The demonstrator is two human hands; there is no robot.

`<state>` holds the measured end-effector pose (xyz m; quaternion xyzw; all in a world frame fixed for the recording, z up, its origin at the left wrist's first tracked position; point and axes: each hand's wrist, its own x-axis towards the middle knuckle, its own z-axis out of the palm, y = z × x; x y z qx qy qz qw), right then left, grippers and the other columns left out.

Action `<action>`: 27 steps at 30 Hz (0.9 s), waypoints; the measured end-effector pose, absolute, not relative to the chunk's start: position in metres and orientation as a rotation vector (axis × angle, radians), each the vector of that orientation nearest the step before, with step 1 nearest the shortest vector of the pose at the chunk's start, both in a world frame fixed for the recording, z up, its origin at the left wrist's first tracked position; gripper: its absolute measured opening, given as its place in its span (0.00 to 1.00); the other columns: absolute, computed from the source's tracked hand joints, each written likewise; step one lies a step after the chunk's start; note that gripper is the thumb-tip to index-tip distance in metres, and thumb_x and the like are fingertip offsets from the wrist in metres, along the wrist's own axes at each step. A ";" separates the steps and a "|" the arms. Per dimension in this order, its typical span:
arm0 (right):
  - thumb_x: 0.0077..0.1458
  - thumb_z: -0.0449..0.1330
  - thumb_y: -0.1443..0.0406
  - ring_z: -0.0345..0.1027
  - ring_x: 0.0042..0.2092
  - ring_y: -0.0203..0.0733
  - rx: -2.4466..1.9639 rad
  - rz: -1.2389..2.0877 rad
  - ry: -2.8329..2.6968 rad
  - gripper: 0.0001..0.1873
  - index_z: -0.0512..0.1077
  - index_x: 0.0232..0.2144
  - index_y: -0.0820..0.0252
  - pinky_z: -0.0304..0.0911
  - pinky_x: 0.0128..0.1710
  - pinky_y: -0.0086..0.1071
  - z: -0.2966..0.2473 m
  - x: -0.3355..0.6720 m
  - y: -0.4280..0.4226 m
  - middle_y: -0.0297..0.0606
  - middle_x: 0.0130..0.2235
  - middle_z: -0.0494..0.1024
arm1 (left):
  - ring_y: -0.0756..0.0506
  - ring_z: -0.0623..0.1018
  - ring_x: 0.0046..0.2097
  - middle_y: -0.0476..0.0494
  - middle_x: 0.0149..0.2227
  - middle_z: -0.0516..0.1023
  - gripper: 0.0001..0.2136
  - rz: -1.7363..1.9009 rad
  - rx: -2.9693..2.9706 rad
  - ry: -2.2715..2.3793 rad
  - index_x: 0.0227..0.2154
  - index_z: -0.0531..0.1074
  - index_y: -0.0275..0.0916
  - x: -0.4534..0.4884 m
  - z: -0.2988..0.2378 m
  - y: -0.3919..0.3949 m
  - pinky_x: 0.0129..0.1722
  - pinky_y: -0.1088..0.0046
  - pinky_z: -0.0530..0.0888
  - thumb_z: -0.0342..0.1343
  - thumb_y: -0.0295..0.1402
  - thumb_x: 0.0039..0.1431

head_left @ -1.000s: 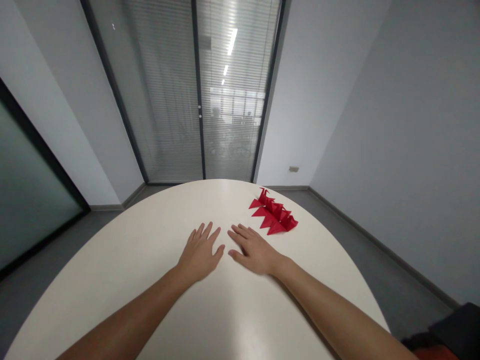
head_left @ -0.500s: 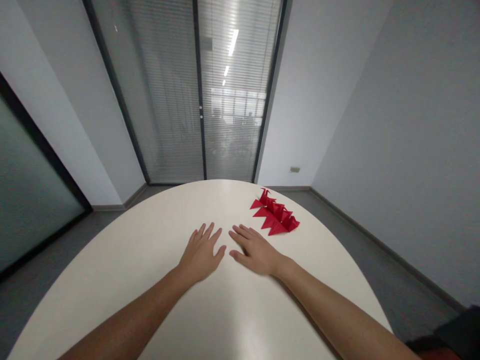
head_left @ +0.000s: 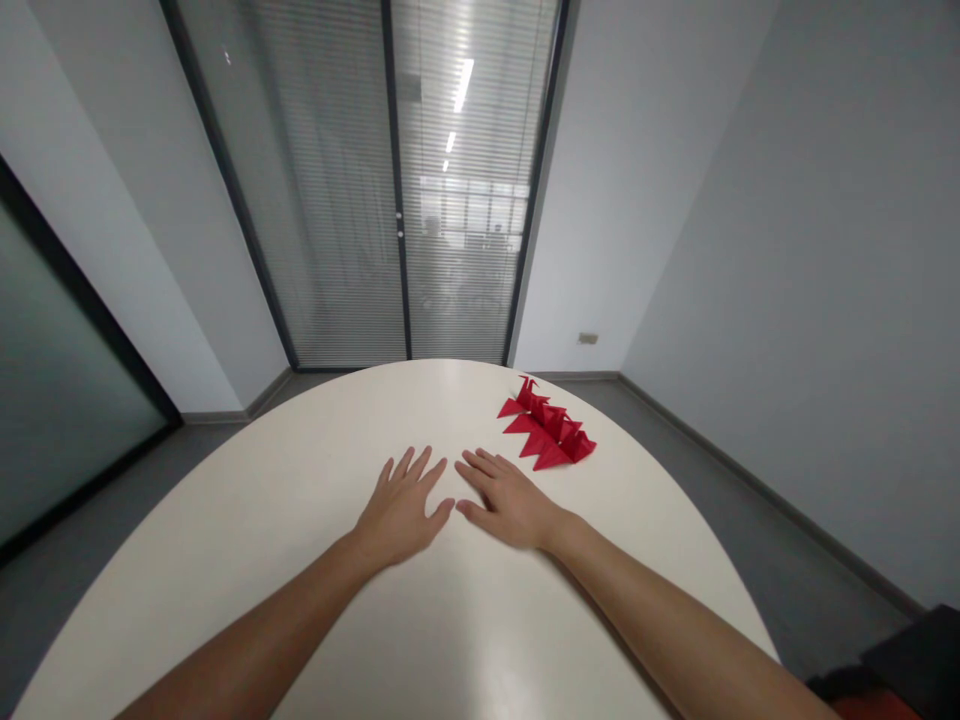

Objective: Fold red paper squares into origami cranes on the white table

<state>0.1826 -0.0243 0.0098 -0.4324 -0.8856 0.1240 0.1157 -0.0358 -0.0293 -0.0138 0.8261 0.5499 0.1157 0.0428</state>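
My left hand (head_left: 401,508) lies flat on the white oval table (head_left: 262,520), palm down, fingers stretched out and empty. Beside it my right hand (head_left: 504,498) also rests flat and open, thumbs almost touching. A little beyond and to the right of my right hand sits a cluster of folded red paper cranes (head_left: 550,427); neither hand touches them.
The table's far edge curves just past the cranes. Behind it stands a glass door with blinds (head_left: 397,180), grey walls on both sides and grey floor around. A dark object (head_left: 900,665) shows at the lower right corner.
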 end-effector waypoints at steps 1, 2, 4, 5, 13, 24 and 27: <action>0.65 0.49 0.49 0.43 0.71 0.57 -1.265 0.365 -2.597 0.36 0.54 0.68 0.60 0.43 0.68 0.54 0.010 0.183 -0.025 0.49 0.70 0.51 | 0.31 0.50 0.71 0.38 0.71 0.51 0.30 0.344 2.544 1.635 0.67 0.57 0.44 -0.036 -0.013 -0.031 0.66 0.43 0.50 0.45 0.48 0.66; 0.66 0.49 0.49 0.43 0.71 0.57 -1.263 0.366 -2.600 0.36 0.53 0.69 0.59 0.43 0.68 0.54 0.009 0.183 -0.025 0.49 0.70 0.51 | 0.31 0.49 0.71 0.39 0.71 0.50 0.30 0.334 2.563 1.588 0.68 0.56 0.45 -0.037 -0.012 -0.032 0.66 0.42 0.48 0.45 0.48 0.66; 0.66 0.48 0.50 0.42 0.71 0.56 -1.264 0.366 -2.611 0.35 0.52 0.69 0.58 0.42 0.68 0.54 0.008 0.183 -0.025 0.47 0.70 0.50 | 0.31 0.47 0.71 0.40 0.71 0.48 0.30 0.313 2.595 1.514 0.68 0.53 0.46 -0.038 -0.010 -0.034 0.66 0.40 0.47 0.46 0.47 0.65; 0.66 0.48 0.50 0.41 0.71 0.56 -1.268 0.364 -2.618 0.35 0.52 0.69 0.58 0.42 0.68 0.53 0.007 0.183 -0.025 0.47 0.71 0.49 | 0.31 0.47 0.71 0.40 0.72 0.48 0.31 0.300 2.605 1.494 0.68 0.53 0.46 -0.038 -0.009 -0.035 0.66 0.39 0.46 0.46 0.47 0.65; 0.66 0.48 0.52 0.49 0.69 0.58 -1.298 0.068 -2.611 0.32 0.59 0.66 0.61 0.43 0.67 0.55 0.011 0.178 -0.028 0.49 0.68 0.58 | 0.30 0.47 0.71 0.40 0.72 0.48 0.31 0.291 2.619 1.489 0.68 0.53 0.46 -0.038 -0.011 -0.034 0.65 0.38 0.46 0.46 0.48 0.65; 0.61 0.55 0.63 0.55 0.64 0.60 -1.618 -0.466 -2.232 0.27 0.62 0.61 0.61 0.49 0.63 0.53 0.048 0.212 -0.021 0.52 0.65 0.62 | 0.31 0.49 0.71 0.41 0.71 0.51 0.29 0.359 2.602 1.482 0.67 0.56 0.48 -0.039 -0.013 -0.038 0.66 0.38 0.47 0.48 0.46 0.65; 0.62 0.54 0.59 0.65 0.55 0.63 -2.007 -0.552 -1.895 0.25 0.65 0.57 0.66 0.61 0.51 0.51 0.067 0.241 -0.017 0.59 0.55 0.72 | 0.32 0.48 0.71 0.41 0.71 0.50 0.29 0.337 2.589 1.487 0.67 0.56 0.47 -0.039 -0.009 -0.036 0.66 0.39 0.47 0.46 0.47 0.65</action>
